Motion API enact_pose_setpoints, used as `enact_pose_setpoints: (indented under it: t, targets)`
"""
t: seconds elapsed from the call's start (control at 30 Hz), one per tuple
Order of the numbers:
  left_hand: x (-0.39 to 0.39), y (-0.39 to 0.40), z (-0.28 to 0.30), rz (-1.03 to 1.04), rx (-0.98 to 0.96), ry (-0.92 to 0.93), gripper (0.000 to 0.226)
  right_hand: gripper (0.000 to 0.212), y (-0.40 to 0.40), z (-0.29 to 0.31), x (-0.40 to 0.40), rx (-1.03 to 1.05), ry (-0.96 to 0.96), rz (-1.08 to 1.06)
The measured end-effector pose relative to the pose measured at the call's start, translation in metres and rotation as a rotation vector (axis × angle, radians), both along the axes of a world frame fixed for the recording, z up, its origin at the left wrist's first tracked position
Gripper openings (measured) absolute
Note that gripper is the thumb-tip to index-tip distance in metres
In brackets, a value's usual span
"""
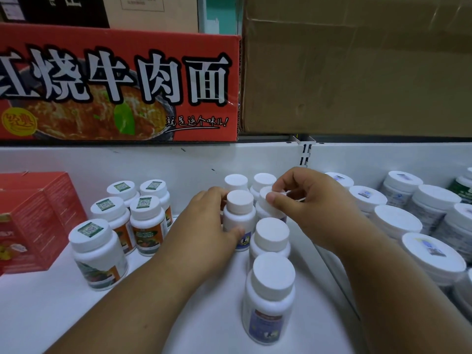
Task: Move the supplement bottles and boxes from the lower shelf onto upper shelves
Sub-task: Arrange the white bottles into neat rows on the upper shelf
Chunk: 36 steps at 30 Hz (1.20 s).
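Several white supplement bottles with plain white caps stand in two short rows in the middle of a white shelf. My left hand wraps around the body of one of these bottles. My right hand pinches the cap of the bottle just right of it, with fingers over the top. Two more such bottles stand nearer to me, and two behind at the back wall.
Several bottles with orange labels and sticker-topped caps stand to the left, beside red boxes. Wider white jars fill the right section past a divider. A red noodle carton and a brown cardboard box sit on the shelf above.
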<state>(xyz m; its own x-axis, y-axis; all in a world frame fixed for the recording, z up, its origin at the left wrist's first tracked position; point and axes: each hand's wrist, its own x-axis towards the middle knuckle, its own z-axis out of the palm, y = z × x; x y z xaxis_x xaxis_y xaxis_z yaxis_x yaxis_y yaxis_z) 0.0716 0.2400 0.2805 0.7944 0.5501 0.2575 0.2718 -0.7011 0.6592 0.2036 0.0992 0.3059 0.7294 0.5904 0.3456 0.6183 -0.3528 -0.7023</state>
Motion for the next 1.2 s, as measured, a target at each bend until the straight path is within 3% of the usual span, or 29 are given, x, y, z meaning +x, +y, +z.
enact_pose_setpoints:
  t: [0.23, 0.33, 0.4, 0.5, 0.6, 0.73, 0.87, 1.07, 1.2]
  targets:
    - [-0.009, -0.007, 0.004, 0.028, 0.071, 0.035, 0.05, 0.012, -0.008, 0.006, -0.009, -0.002, -0.09, -0.035]
    - [-0.02, -0.014, 0.012, 0.053, 0.194, 0.069, 0.045, 0.006, -0.02, 0.016, -0.014, 0.057, -0.12, 0.046]
    - [-0.029, -0.017, 0.02, 0.059, 0.222, 0.069, 0.035, 0.017, -0.03, 0.019, -0.021, 0.052, -0.078, 0.174]
    - [-0.045, -0.024, 0.028, -0.057, 0.154, 0.103, 0.02, 0.033, -0.042, 0.015, -0.029, -0.068, 0.009, 0.352]
    - [-0.055, -0.033, 0.033, -0.234, -0.015, 0.119, 0.016, 0.026, -0.045, 0.006, -0.031, -0.102, 0.045, 0.41]
    - [-0.061, -0.042, 0.033, -0.325, -0.191, 0.034, 0.027, 0.019, -0.043, -0.001, -0.032, -0.046, -0.001, 0.347]
    - [-0.063, -0.051, 0.032, -0.283, 0.006, 0.06, 0.043, 0.019, -0.045, -0.004, -0.032, 0.068, -0.019, 0.233]
    - [-0.051, -0.044, 0.025, -0.173, 0.125, 0.014, 0.026, 0.015, -0.043, -0.006, -0.034, 0.115, -0.027, 0.137]
    - [-0.042, -0.034, 0.023, -0.075, 0.197, 0.007, 0.029, 0.014, -0.042, -0.008, -0.033, 0.045, -0.055, 0.102]
